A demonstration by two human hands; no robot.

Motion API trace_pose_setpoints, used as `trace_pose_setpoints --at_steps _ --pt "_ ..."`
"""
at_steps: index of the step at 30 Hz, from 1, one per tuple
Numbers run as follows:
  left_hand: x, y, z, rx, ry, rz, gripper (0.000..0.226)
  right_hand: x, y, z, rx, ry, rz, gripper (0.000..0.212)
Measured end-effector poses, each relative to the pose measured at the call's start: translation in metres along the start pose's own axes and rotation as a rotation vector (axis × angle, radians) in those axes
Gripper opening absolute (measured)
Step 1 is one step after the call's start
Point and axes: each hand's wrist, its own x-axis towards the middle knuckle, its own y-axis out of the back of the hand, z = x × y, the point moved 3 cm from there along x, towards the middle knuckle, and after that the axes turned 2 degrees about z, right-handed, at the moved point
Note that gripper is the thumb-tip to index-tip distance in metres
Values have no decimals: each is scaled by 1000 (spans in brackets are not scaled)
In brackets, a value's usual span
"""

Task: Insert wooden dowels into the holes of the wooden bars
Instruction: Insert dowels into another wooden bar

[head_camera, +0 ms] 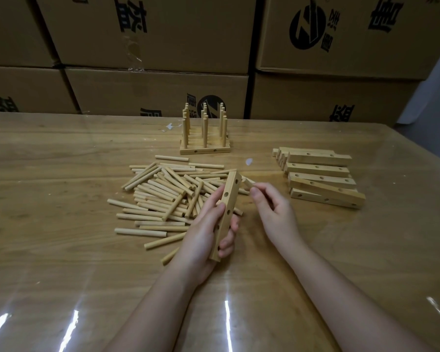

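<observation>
While gripping pale rectangular wooden bar point(226, 212) with row of round holes in left hand point(206, 232), fingers curled round lower half: pinching short round light-wood dowel point(248, 182) between right hand point(274, 212) thumb and forefinger, just beside bar's upper end; contact unclear. Holding bar tilted over loose pile of matching dowels point(163, 196) on glossy brown wooden table point(61, 250). Right of pile: stack of drilled wooden bars point(320, 176). Behind pile: row of bars with upright dowels point(205, 138). Beyond table: printed brown cardboard boxes point(150, 34).
</observation>
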Motion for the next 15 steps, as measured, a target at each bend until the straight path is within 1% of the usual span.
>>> trace_pose_setpoints --at_steps 9,13,15 --pt "1 -2 -2 52 -3 -13 39 0 -2 2 -30 -36 -44 15" --pt "1 -3 -2 96 -1 -8 39 1 -2 4 -40 -80 -45 19" --pt "0 -4 -1 134 -4 -7 39 2 -1 3 -52 -70 -41 21"
